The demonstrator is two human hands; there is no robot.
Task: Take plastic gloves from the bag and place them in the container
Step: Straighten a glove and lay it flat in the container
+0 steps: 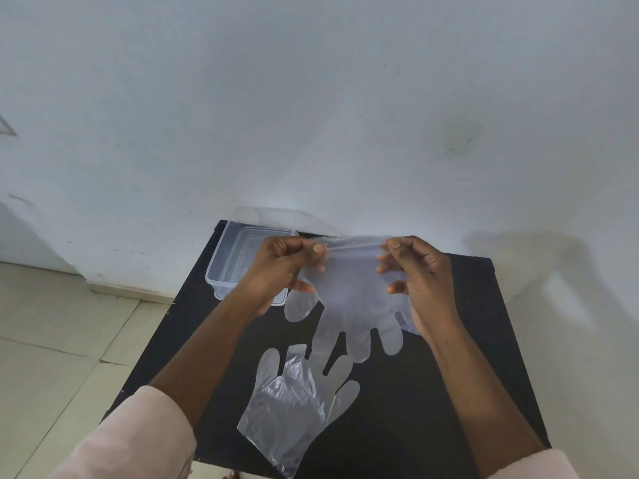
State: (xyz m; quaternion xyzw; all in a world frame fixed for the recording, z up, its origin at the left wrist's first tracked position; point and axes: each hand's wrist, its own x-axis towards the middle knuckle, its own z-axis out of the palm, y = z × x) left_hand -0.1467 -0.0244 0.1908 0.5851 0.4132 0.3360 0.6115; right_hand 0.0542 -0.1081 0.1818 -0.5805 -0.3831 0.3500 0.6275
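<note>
A clear plastic glove (352, 305) hangs fingers-down above the black table (449, 392), stretched by its cuff between both hands. My left hand (276, 271) pinches the cuff's left corner and my right hand (422, 274) pinches its right corner. A second clear glove (294, 406) lies flat on the table nearer to me, fingers pointing away. The clear rectangular container (224, 264) stands open at the table's far left corner, partly behind my left hand. I cannot make out the bag for certain; a bit of clear plastic (408, 323) shows under my right hand.
The container's clear lid (276, 217) leans against the white wall (311, 98) behind it. The small black table stands against that wall, with beige floor tiles (52, 323) to its left. Light pink sleeves cover both forearms at the bottom of the view.
</note>
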